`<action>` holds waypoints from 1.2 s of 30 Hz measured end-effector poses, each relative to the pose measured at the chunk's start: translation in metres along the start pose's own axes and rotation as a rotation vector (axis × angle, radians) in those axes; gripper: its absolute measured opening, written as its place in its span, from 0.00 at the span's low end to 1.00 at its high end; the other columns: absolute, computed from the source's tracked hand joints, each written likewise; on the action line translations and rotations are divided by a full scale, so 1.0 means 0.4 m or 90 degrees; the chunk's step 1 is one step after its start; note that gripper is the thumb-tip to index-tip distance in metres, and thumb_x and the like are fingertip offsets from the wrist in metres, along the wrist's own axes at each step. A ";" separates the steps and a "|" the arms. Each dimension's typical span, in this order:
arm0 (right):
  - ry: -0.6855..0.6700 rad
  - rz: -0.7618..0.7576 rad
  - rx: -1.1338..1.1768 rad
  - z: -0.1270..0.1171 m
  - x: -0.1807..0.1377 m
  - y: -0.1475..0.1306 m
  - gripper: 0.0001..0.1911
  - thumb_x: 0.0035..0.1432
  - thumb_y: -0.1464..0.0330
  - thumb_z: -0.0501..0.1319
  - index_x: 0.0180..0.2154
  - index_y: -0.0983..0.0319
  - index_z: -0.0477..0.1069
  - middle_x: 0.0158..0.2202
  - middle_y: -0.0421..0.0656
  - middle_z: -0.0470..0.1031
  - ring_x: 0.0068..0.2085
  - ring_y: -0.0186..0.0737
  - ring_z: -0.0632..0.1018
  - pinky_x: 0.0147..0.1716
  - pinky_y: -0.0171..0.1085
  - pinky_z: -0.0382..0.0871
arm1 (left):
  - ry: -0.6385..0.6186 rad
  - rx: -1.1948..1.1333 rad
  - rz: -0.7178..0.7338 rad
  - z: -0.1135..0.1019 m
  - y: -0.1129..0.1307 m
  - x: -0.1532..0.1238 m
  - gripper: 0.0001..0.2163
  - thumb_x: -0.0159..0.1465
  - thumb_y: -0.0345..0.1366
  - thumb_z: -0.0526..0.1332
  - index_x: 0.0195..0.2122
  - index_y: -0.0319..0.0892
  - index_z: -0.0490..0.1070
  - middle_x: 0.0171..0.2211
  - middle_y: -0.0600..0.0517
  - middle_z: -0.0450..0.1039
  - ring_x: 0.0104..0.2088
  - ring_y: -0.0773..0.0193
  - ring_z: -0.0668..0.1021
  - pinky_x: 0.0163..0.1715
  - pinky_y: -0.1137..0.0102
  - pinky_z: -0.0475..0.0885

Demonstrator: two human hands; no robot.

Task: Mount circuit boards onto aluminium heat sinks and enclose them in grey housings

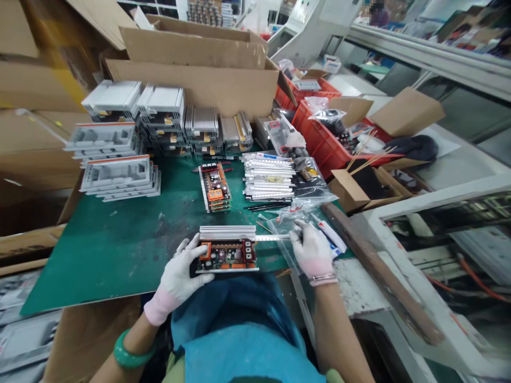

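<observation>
Gloves [173, 284], white with pink cuffs, cover both hands, which stand apart at the lower centre of the frame. The left hand [181, 272] is clamped on the left end of a circuit board [227, 256], fingers over its orange block [205, 252] and thumb along its lower edge. To the right, the right hand [312, 247] pinches one end of a slotted white strip [273, 238]; the strip's other end meets the finned heat sink [227, 232] along the board's upper edge. A green bangle [130, 354] circles the left forearm [141, 331] at the lower left.

Above, at mid-frame on the green worktop [99, 255], a stack of circuit boards [215, 186] lies beside a pile of white strips [267, 178]. A clear plastic bag [311, 190] lies to the right of these, and a white tube [330, 231] near the right hand. Grey plastic covers [117, 175] are stacked at left of centre; finned heat sinks [202, 125] stand in rows behind them, before an open cardboard box [231, 85] at the upper centre. Red crates [315, 143] sit at the upper right, and a brown bar [379, 271] slants across the lower right.
</observation>
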State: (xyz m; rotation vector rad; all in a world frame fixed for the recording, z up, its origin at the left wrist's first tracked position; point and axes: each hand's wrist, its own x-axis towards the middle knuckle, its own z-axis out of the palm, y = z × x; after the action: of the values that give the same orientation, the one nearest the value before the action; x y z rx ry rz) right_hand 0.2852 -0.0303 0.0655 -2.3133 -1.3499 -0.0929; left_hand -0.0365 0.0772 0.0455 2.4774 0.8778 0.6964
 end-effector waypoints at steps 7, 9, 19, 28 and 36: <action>0.010 0.036 0.159 0.039 -0.006 -0.060 0.19 0.60 0.67 0.53 0.52 0.62 0.68 0.45 0.49 0.78 0.42 0.45 0.79 0.41 0.40 0.71 | 0.004 0.025 0.008 -0.002 0.002 0.006 0.24 0.58 0.42 0.66 0.54 0.46 0.62 0.61 0.42 0.63 0.61 0.48 0.66 0.61 0.49 0.63; -0.018 0.042 0.220 0.041 -0.010 -0.067 0.20 0.60 0.66 0.53 0.53 0.61 0.68 0.47 0.48 0.77 0.43 0.44 0.79 0.42 0.40 0.72 | 0.010 0.029 0.009 -0.001 0.002 0.005 0.24 0.58 0.41 0.66 0.55 0.46 0.62 0.61 0.42 0.63 0.61 0.48 0.67 0.60 0.49 0.64; -0.043 -0.043 0.156 0.084 0.035 -0.116 0.13 0.63 0.67 0.53 0.43 0.58 0.74 0.38 0.46 0.77 0.39 0.43 0.76 0.38 0.39 0.69 | 0.011 0.051 0.003 -0.001 0.003 0.004 0.25 0.57 0.43 0.66 0.54 0.46 0.62 0.61 0.43 0.64 0.61 0.47 0.67 0.60 0.50 0.65; 0.023 -0.046 0.124 0.114 0.019 -0.117 0.09 0.62 0.66 0.55 0.34 0.62 0.73 0.35 0.49 0.76 0.38 0.46 0.75 0.39 0.43 0.69 | 0.007 0.065 -0.025 0.001 0.005 0.000 0.25 0.56 0.44 0.67 0.54 0.46 0.63 0.62 0.43 0.61 0.61 0.47 0.67 0.59 0.51 0.66; -0.048 -0.071 0.361 0.091 -0.039 -0.102 0.07 0.60 0.70 0.57 0.36 0.58 0.74 0.35 0.43 0.75 0.39 0.38 0.78 0.42 0.36 0.73 | 0.005 0.054 -0.025 0.002 0.004 0.000 0.25 0.57 0.44 0.66 0.54 0.47 0.63 0.61 0.43 0.63 0.61 0.48 0.67 0.59 0.51 0.66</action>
State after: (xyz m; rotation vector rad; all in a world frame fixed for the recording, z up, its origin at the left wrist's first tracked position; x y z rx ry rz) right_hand 0.2367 -0.0109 0.0431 -1.7806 -1.3293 0.3077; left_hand -0.0352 0.0761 0.0456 2.5260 0.9761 0.6683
